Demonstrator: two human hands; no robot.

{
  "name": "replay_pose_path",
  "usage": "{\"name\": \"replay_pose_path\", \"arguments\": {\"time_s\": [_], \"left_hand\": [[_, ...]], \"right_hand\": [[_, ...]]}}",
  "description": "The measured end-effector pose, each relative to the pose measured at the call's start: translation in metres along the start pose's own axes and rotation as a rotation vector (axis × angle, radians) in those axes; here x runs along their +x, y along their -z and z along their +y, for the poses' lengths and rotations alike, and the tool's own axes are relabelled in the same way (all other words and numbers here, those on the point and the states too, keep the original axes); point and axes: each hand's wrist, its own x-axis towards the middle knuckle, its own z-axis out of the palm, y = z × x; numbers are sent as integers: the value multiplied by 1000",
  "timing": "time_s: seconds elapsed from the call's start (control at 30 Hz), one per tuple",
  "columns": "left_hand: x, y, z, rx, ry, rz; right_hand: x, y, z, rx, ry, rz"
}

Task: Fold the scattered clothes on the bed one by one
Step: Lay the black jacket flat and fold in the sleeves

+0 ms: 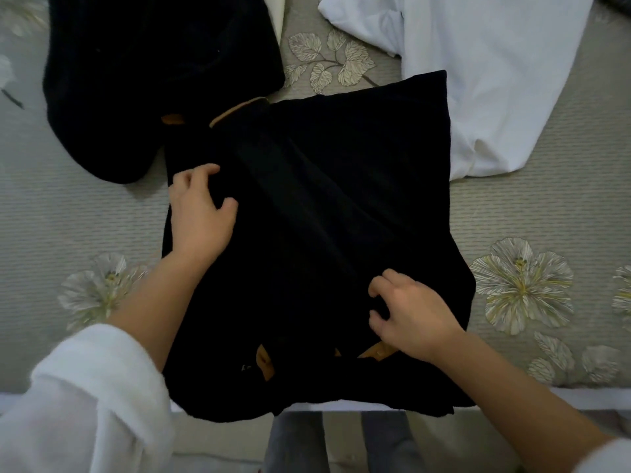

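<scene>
A black garment with tan leather tabs [317,240] lies partly folded at the near edge of the bed, its lower hem hanging over the edge. My left hand [201,209] rests on its left side, fingers and thumb curled into a fold of the black cloth. My right hand [409,312] sits on its lower right part, fingers bent and pinching the fabric just above a tan tab [379,351].
Another black garment [153,73] lies bunched at the back left. A white garment [495,70] is spread at the back right. The bed cover [546,216] is beige with a flower print. Its near edge runs below my hands.
</scene>
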Motion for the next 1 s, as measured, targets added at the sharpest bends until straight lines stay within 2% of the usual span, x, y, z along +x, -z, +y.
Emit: {"name": "replay_pose_path", "arguments": {"time_s": [0.07, 0.13, 0.17, 0.23, 0.3, 0.33, 0.4, 0.47, 0.53, 0.57, 0.6, 0.67, 0.7, 0.77, 0.83, 0.87, 0.93, 1.0], "left_hand": [[-40, 9, -12, -9, -77, -5], [-82, 14, -35, 21, -78, -18], [-103, 15, -47, 53, -5, -27], [-139, 14, -70, 72, 288, -55], [-165, 17, -83, -9, 568, -60], [-172, 18, -89, -63, 637, -47], [-178, 24, -99, -191, 663, -4], [-173, 30, -109, -335, 640, 9], [-163, 38, -113, -443, 624, -65], [-157, 42, -114, -473, 619, -98], [-152, 45, -115, -509, 626, -102], [-146, 51, -120, -657, 699, -25], [-145, 53, -124, -768, 756, 14], [-149, 56, -136, -941, 841, 46], [-157, 58, -145, -1032, 917, 71], [-162, 59, -150, -1077, 967, 94], [-169, 63, -158, -1156, 1058, 142], [-167, 67, -164, -1185, 1044, 130]], "right_hand": [[-8, -3, -8, 67, 48, 127], [-17, -9, -20, 99, 108, 72], [-22, -15, -27, 104, 126, -38], [-32, -27, -44, 64, 145, -247], [-36, -37, -59, 22, 135, -307], [-36, -41, -65, 30, 124, -296], [-37, -45, -69, 20, 150, -310], [-36, -49, -71, -104, 327, -332], [-35, -52, -77, -269, 478, -376], [-33, -52, -81, -301, 483, -446], [-32, -49, -86, -308, 452, -508], [-22, -41, -96, -199, 263, -611], [-16, -39, -100, -84, 166, -557], [-4, -39, -107, 118, 11, -346], [6, -45, -121, 209, -38, -210], [11, -48, -130, 219, -31, -198], [19, -57, -144, 182, -5, -247], [27, -68, -148, 158, -28, -299]]}}
